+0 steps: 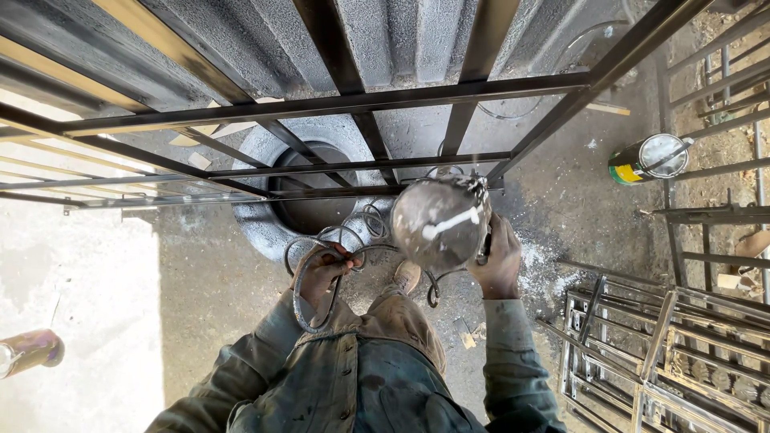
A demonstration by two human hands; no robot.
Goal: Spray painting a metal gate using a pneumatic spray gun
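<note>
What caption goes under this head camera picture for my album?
Looking down: right hand grips a paint-spattered spray gun cup, left hand holds its coiled hose, beside a black metal gate.

Right hand point(499, 265) grips spray gun cup point(439, 223); left hand point(322, 271) holds coiled hose point(309, 309).

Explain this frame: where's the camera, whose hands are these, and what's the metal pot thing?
The camera sits on the person's head and looks straight down, so you see their jacket, both arms and one shoe on the ground. The right hand grips a spray gun whose paint-spattered metal cup faces the lens. The left hand holds the looped hose, fingers closed around it. In front stands a black metal gate frame, bars running across the view, resting over an old tyre. On the concrete ground: a paint can at right, more metal grilles stacked lower right, and a bottle-like object at the left edge.
</note>
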